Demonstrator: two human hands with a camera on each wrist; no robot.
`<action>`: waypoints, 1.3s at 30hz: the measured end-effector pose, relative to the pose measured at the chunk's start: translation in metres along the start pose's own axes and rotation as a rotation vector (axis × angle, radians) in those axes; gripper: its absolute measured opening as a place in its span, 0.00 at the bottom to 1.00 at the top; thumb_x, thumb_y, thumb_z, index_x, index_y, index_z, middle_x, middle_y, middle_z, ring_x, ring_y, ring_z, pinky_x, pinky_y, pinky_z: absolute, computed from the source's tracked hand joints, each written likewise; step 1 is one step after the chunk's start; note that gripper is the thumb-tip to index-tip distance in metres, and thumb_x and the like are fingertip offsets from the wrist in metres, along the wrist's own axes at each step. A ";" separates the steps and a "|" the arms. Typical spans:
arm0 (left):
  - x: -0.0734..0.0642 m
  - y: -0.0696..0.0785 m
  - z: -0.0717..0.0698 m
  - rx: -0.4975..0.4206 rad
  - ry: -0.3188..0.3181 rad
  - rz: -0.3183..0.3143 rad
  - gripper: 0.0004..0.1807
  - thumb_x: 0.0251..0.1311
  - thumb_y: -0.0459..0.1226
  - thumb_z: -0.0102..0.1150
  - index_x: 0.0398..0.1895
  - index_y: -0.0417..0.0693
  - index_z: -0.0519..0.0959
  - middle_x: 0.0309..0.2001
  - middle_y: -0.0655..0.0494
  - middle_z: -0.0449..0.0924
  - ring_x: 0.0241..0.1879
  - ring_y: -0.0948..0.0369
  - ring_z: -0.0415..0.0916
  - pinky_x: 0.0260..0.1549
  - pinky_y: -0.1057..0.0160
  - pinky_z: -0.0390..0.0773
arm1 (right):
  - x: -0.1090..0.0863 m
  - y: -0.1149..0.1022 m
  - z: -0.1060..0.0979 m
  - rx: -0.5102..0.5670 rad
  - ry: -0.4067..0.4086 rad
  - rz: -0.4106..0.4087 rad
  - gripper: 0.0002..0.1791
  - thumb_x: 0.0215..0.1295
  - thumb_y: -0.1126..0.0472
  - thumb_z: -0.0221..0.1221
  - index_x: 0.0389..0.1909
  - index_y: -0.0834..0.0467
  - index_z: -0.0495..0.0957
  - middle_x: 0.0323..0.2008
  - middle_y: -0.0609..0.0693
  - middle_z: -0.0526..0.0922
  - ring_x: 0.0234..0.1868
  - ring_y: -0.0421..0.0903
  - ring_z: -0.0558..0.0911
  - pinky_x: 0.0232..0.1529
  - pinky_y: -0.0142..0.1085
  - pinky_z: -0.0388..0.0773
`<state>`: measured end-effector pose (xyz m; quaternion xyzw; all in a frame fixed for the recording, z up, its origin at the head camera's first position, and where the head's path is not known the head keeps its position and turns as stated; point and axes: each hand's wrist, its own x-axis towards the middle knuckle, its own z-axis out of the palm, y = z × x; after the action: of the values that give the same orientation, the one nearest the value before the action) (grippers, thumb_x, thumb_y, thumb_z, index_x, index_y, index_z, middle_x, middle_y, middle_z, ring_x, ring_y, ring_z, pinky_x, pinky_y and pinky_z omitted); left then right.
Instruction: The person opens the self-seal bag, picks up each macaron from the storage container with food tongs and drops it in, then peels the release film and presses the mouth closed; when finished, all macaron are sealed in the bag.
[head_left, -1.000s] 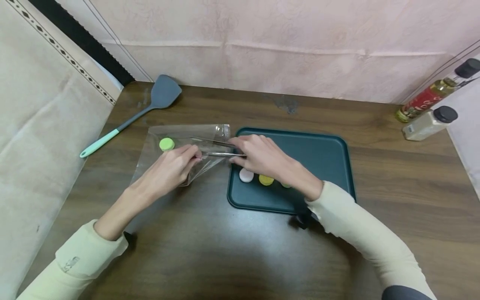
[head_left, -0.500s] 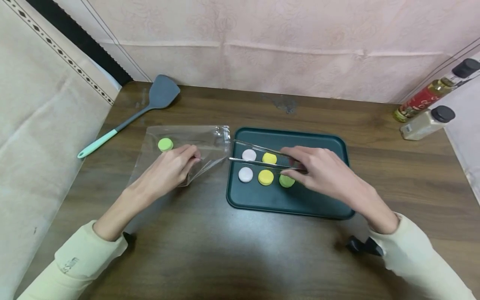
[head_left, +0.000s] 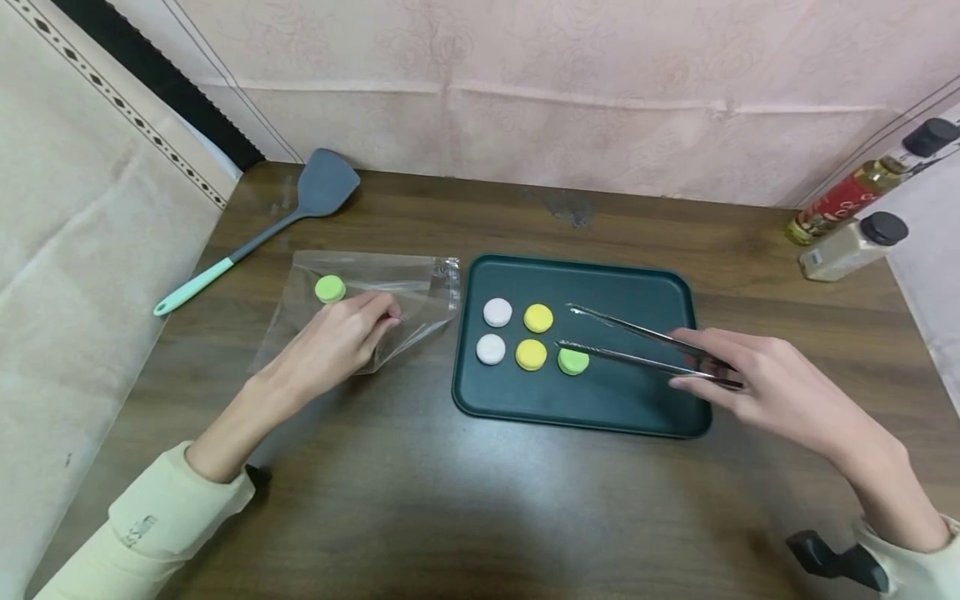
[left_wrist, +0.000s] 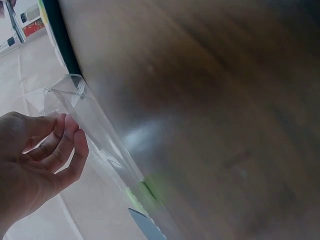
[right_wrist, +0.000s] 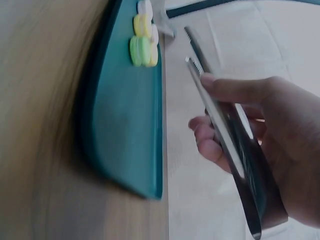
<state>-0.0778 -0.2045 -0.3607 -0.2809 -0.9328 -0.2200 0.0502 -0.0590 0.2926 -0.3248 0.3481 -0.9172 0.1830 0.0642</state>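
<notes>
My left hand pinches the upper layer of a clear plastic bag lying on the table. Inside the bag, near its far left end, is one green macaron. In my right hand I grip metal tongs, their tips spread apart with nothing between them. The tongs reach over the right half of a dark teal tray. On the tray's left side sit two white macarons, two yellow macarons and a green macaron, which one tong arm partly overlaps in the head view.
A spatula with a grey head and mint handle lies at the back left. At the back right stand an oil bottle with a red label and a black-capped jar. A pale cloth hangs behind the wooden table.
My right hand has drawn the tongs out of the bag's mouth and moved them right, over the tray. The green macaron stays in the bag; my left hand keeps its place.
</notes>
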 end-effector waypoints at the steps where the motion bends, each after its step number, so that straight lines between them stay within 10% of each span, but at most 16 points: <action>1: 0.000 0.000 0.000 0.001 0.001 0.000 0.02 0.77 0.27 0.62 0.45 0.36 0.84 0.41 0.45 0.87 0.35 0.56 0.82 0.34 0.54 0.85 | -0.005 0.003 -0.001 -0.001 0.007 -0.002 0.32 0.53 0.62 0.83 0.61 0.56 0.86 0.32 0.35 0.80 0.29 0.26 0.72 0.29 0.25 0.69; 13: -0.003 0.001 0.002 0.019 0.008 -0.002 0.02 0.77 0.27 0.63 0.44 0.36 0.83 0.40 0.45 0.86 0.35 0.55 0.84 0.36 0.52 0.86 | -0.037 0.020 0.015 -0.014 -0.055 -0.016 0.33 0.51 0.61 0.83 0.61 0.55 0.86 0.39 0.37 0.88 0.33 0.23 0.76 0.30 0.24 0.73; 39: 0.004 0.008 0.001 0.023 -0.025 -0.130 0.05 0.76 0.28 0.62 0.40 0.38 0.85 0.38 0.48 0.88 0.27 0.59 0.76 0.26 0.59 0.76 | -0.031 0.017 0.036 0.028 -0.031 -0.019 0.28 0.55 0.63 0.81 0.59 0.57 0.87 0.34 0.37 0.86 0.31 0.25 0.73 0.29 0.25 0.72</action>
<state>-0.0769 -0.1963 -0.3574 -0.2217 -0.9521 -0.2087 0.0272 -0.0465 0.3098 -0.3704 0.3605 -0.9121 0.1898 0.0466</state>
